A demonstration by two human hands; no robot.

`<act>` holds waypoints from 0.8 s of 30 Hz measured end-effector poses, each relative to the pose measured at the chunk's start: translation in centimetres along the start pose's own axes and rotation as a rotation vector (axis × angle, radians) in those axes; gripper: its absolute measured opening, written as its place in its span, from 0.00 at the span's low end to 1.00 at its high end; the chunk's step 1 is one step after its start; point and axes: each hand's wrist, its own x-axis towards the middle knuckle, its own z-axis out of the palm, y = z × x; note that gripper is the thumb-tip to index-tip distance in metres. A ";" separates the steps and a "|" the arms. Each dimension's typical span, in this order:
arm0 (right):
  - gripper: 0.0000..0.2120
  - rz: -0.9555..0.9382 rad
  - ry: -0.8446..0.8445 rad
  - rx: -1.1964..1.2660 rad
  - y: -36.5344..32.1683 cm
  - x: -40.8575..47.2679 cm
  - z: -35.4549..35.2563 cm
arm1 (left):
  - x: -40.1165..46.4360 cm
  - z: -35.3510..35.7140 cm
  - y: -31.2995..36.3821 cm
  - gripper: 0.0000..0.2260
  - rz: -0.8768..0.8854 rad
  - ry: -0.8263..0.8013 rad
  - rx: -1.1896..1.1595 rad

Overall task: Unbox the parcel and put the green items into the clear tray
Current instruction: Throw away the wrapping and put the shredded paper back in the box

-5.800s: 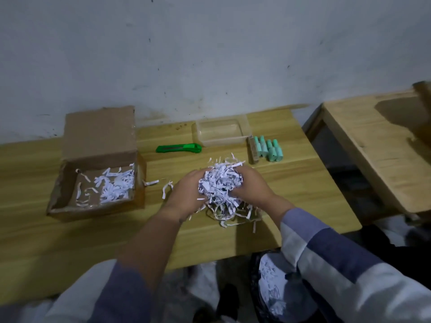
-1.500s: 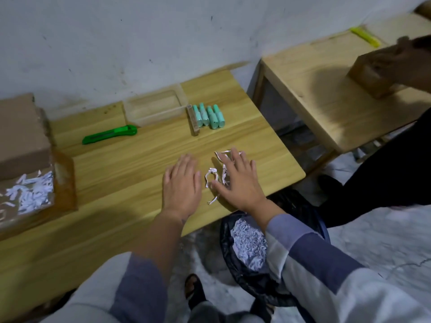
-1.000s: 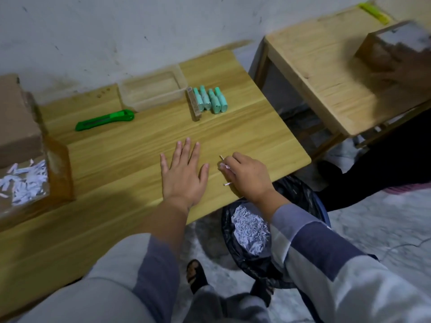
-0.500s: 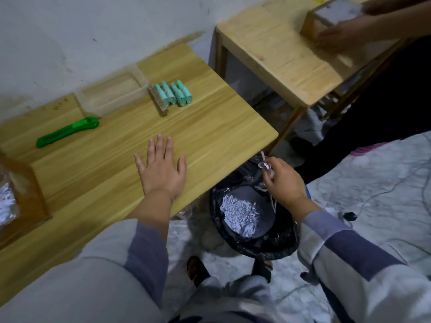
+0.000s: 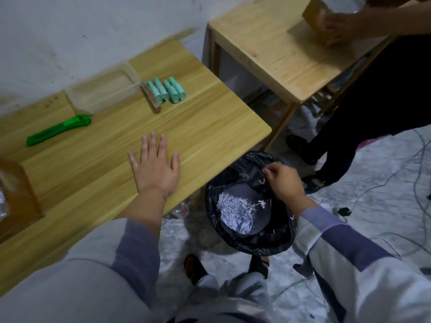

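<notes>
Several mint-green tube-shaped items lie side by side at the table's back right, beside a brownish bar. The clear tray sits just left of them against the wall, with nothing visible in it. The opened cardboard parcel is cut off at the left edge. My left hand lies flat on the table, fingers spread. My right hand hovers over a black-lined bin, fingers loosely curled, with small paper scraps falling beneath it.
A green utility knife lies left of the tray. White paper shreds fill the bin by the table's right corner. Another person handles a box at a second wooden table. Cables run across the floor at the right.
My right hand gathered the last shreds off the table, carried them right over the bin and let them drop. My left hand stayed flat on the table. The view swung right.
</notes>
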 end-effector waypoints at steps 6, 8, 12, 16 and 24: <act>0.09 0.082 0.040 -0.127 0.1 0.2 -0.4 | 0.1 0.2 0.0 0.28 -0.007 0.007 -0.003; 0.10 0.093 -0.022 -0.107 0.3 0.2 -0.4 | 0.1 0.3 0.0 0.28 -0.007 0.011 -0.008; 0.08 0.089 -0.113 -0.059 0.7 0.3 -0.3 | 0.1 0.4 0.0 0.28 -0.011 0.015 -0.014; 0.06 0.090 -0.136 -0.024 0.3 0.3 -0.3 | 0.1 0.1 -0.1 0.28 -0.004 -0.004 -0.020; 0.06 -0.141 -0.135 -0.064 -5.3 1.5 -3.4 | 1.7 -1.8 -0.5 0.26 -0.045 -0.219 -0.196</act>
